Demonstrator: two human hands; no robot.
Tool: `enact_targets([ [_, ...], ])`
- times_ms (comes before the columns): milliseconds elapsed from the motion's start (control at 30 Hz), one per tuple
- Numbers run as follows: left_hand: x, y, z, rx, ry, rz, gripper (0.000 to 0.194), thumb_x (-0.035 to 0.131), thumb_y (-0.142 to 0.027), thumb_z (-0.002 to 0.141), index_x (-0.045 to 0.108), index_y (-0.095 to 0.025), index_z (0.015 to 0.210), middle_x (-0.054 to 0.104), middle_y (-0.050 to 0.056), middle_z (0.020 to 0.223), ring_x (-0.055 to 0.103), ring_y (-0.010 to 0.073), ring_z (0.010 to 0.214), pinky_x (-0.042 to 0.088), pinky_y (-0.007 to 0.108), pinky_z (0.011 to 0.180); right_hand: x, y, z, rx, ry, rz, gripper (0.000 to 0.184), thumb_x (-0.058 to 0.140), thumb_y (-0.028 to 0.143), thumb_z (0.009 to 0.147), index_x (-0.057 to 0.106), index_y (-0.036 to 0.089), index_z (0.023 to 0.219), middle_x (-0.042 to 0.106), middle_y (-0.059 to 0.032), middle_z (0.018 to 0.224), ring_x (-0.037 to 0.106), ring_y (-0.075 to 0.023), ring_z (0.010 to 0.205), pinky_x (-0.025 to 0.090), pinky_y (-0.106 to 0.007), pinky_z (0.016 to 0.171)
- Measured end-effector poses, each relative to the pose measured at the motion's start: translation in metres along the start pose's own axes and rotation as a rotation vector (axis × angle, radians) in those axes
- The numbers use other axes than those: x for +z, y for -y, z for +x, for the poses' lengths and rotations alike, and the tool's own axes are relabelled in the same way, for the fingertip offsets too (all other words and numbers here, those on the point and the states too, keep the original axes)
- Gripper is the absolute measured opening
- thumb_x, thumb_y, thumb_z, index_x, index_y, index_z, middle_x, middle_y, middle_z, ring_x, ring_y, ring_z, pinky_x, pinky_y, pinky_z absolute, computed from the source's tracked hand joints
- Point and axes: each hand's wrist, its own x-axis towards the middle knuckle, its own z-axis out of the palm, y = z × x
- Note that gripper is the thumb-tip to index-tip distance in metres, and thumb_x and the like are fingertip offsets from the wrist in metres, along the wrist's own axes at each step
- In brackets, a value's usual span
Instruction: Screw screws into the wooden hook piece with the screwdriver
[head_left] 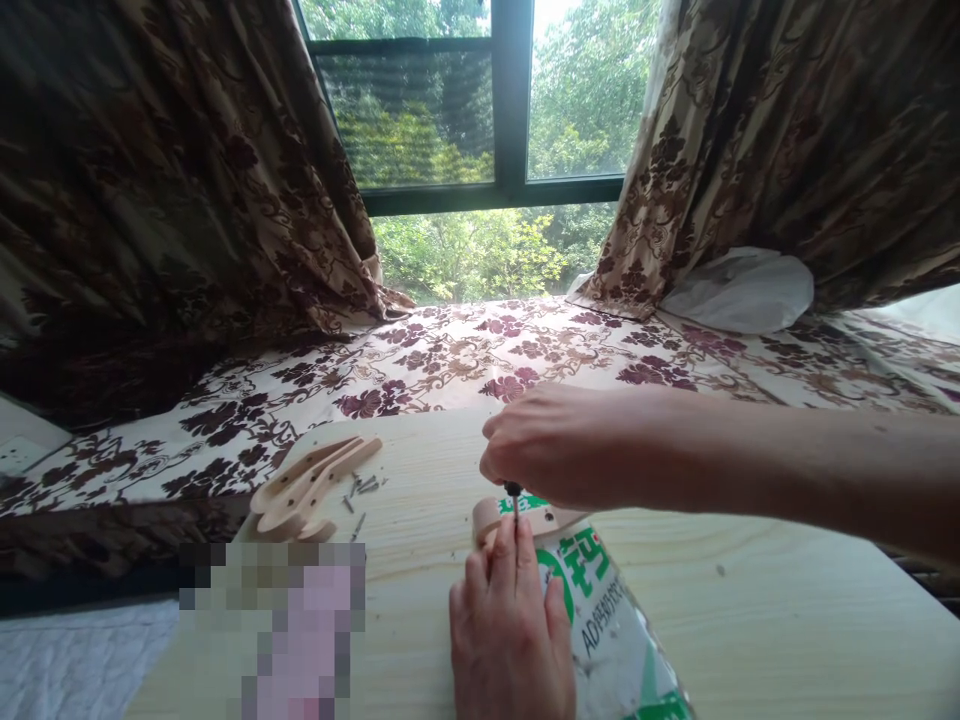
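Observation:
My right hand (536,445) is closed around the dark handle of a screwdriver (514,500), held upright with its shaft pointing down. Below it, a light wooden piece (536,520) with rounded ends and a dark hole lies across a flattened white and green printed carton (611,610). My left hand (514,620) presses over the near side of this piece, its fingers together around the screwdriver's tip. Whatever sits under the tip is hidden by those fingers.
Several curved wooden pieces (315,485) with holes lie at the table's left, beside loose screws (364,487). A blurred pink patch (304,630) is nearer me. Behind the pale wooden table (735,580) are a floral-covered ledge (450,365), curtains and a white bag (742,290).

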Motion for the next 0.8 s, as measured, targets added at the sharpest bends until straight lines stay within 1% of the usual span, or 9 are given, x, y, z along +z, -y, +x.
enact_targets([
  [67,0.0006,0.0003,0.0000,0.002,-0.001,0.009,0.044,0.041,-0.016,0.091,0.050,-0.017,0.133,0.057,0.003,0.133,0.051,0.0222,0.106,0.044,0.038,0.080,0.0029,-0.0012,0.0011,0.007,-0.012,0.012,0.017,0.053,0.003,0.081,0.067,0.013,0.078,0.064,-0.0048,0.072,0.042,-0.0106,0.055,0.030,-0.028,0.051],
  [167,0.0012,0.0012,0.0000,-0.002,0.009,0.014,0.045,0.041,-0.015,0.091,0.049,-0.017,0.134,0.056,0.002,0.135,0.051,0.0226,0.108,0.043,0.037,0.080,0.0076,-0.0039,0.0029,0.060,-0.045,0.032,0.015,0.055,0.008,0.081,0.069,0.013,0.078,0.061,-0.0042,0.066,0.041,-0.0114,0.054,0.029,-0.028,0.051],
  [267,0.0009,0.0022,0.0000,0.011,0.018,0.019,0.044,0.040,-0.017,0.092,0.049,-0.017,0.135,0.054,0.002,0.137,0.051,0.0223,0.107,0.043,0.036,0.080,0.0081,-0.0053,0.0023,0.143,-0.017,0.055,0.012,0.058,0.015,0.082,0.069,0.012,0.080,0.060,-0.0050,0.064,0.040,-0.0115,0.054,0.028,-0.028,0.052],
  [333,0.0003,0.0024,-0.0001,0.017,0.017,0.022,0.043,0.040,-0.018,0.092,0.049,-0.017,0.134,0.055,0.001,0.136,0.052,0.0221,0.107,0.042,0.036,0.079,0.0059,-0.0044,0.0004,0.167,0.009,0.056,0.011,0.060,0.016,0.081,0.069,0.011,0.080,0.060,-0.0049,0.063,0.040,-0.0110,0.053,0.028,-0.028,0.052],
  [400,-0.0002,0.0021,-0.0002,0.013,0.015,0.021,0.042,0.040,-0.018,0.093,0.049,-0.017,0.134,0.056,0.001,0.134,0.052,0.0221,0.107,0.042,0.036,0.080,0.0026,-0.0027,-0.0019,0.138,-0.003,0.038,0.009,0.058,0.012,0.081,0.068,0.012,0.079,0.060,-0.0043,0.065,0.039,-0.0103,0.053,0.027,-0.028,0.051],
  [500,-0.0004,0.0013,-0.0004,0.004,0.008,0.019,0.043,0.040,-0.017,0.092,0.049,-0.017,0.134,0.056,0.002,0.134,0.051,0.0219,0.107,0.042,0.037,0.081,-0.0010,0.0001,-0.0041,0.039,-0.029,0.004,0.015,0.055,0.004,0.081,0.065,0.012,0.076,0.062,-0.0047,0.072,0.039,-0.0095,0.055,0.026,-0.028,0.051],
  [567,0.0000,0.0015,-0.0007,0.003,0.007,0.019,0.043,0.042,-0.017,0.092,0.049,-0.017,0.134,0.056,0.002,0.134,0.051,0.0219,0.107,0.042,0.037,0.082,-0.0011,0.0012,-0.0039,0.006,-0.009,0.001,0.017,0.053,0.003,0.082,0.065,0.012,0.075,0.062,-0.0042,0.071,0.039,-0.0094,0.054,0.026,-0.028,0.051],
  [667,0.0011,0.0031,-0.0013,0.008,0.016,0.014,0.043,0.042,-0.018,0.092,0.050,-0.018,0.134,0.057,0.001,0.133,0.052,0.0227,0.106,0.043,0.038,0.082,0.0019,0.0020,-0.0017,0.034,-0.003,0.029,0.018,0.052,0.006,0.085,0.066,0.012,0.077,0.060,-0.0032,0.066,0.038,-0.0099,0.052,0.025,-0.028,0.049],
  [800,0.0016,0.0046,-0.0017,0.019,0.009,0.016,0.043,0.041,-0.018,0.092,0.050,-0.018,0.134,0.057,0.001,0.133,0.053,0.0223,0.105,0.044,0.037,0.081,0.0031,0.0033,-0.0009,0.135,-0.019,0.051,0.020,0.052,0.017,0.089,0.068,0.012,0.077,0.059,-0.0045,0.062,0.038,-0.0109,0.050,0.025,-0.029,0.049],
])
